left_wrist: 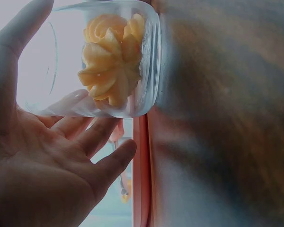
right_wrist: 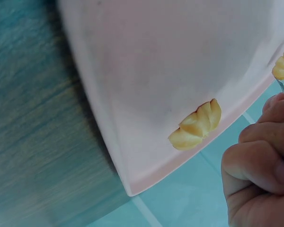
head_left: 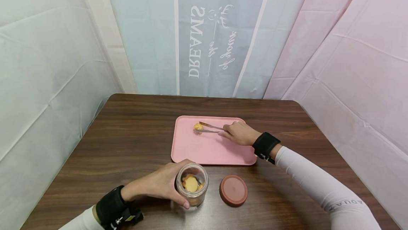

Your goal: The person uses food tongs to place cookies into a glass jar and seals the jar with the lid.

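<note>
My left hand (head_left: 165, 182) grips a clear glass jar (head_left: 198, 200) on the table, thumb and index finger curved round its side. The jar has no lid on it, and several yellow swirl-shaped cookies (left_wrist: 109, 71) lie inside. Over a pink tray (head_left: 204, 150), my right hand (head_left: 240, 133) holds a pair of metal tongs (head_left: 211, 126). A yellow cookie (head_left: 198, 126) sits between the tong tips near the tray's far left corner. The right wrist view shows another cookie (right_wrist: 196, 125) lying on the tray, close to its edge.
A round reddish-brown lid (head_left: 233, 190) lies on the dark wooden table (head_left: 134, 131), to the right of the jar and in front of the tray. Hanging cloth curtains (head_left: 153, 35) stand behind the table and along both sides.
</note>
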A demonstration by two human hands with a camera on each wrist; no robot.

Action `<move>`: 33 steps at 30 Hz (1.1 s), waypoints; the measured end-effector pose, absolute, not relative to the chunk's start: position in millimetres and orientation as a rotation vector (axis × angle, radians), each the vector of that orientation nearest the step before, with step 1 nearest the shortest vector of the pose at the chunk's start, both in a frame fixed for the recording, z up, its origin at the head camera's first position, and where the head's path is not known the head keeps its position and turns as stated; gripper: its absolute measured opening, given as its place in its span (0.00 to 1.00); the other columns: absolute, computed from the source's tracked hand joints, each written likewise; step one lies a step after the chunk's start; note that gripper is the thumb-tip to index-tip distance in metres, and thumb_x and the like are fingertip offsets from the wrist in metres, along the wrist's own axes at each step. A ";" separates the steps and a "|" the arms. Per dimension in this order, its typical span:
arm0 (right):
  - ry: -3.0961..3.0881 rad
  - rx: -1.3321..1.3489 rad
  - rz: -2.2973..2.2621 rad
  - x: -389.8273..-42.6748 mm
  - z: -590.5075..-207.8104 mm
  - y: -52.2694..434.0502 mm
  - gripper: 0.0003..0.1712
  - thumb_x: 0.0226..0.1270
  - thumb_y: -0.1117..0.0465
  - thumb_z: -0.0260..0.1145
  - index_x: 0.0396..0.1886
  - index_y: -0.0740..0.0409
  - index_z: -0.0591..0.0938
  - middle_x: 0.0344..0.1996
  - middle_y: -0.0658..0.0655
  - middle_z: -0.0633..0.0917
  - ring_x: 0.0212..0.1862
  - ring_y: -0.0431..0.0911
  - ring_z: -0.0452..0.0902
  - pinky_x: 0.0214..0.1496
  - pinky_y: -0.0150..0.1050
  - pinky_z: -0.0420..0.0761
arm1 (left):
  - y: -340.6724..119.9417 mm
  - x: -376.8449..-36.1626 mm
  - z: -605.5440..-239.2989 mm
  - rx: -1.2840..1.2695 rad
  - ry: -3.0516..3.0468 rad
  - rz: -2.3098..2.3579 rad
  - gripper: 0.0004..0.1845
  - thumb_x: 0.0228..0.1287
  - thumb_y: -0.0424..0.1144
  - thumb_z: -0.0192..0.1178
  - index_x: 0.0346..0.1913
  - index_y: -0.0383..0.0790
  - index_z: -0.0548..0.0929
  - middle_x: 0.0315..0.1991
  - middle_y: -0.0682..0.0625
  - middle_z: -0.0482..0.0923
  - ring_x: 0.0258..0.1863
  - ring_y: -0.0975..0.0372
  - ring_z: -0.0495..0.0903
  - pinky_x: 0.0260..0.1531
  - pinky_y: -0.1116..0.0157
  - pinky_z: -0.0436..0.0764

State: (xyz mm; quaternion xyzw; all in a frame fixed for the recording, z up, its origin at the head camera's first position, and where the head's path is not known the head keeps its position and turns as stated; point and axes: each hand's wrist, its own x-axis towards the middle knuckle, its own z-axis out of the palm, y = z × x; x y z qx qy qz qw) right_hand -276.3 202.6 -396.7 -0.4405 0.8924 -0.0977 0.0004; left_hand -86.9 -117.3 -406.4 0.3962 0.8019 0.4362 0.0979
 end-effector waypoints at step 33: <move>2.806 -1.334 -0.319 -255.3 -362.5 207.3 0.20 0.83 0.46 0.60 0.28 0.49 0.75 0.17 0.42 0.66 0.19 0.35 0.62 0.26 0.32 0.62 | -118.5 -86.3 -405.8 1.139 2.385 1.291 0.45 0.47 0.56 0.85 0.68 0.54 0.74 0.59 0.55 0.85 0.57 0.66 0.82 0.60 0.63 0.80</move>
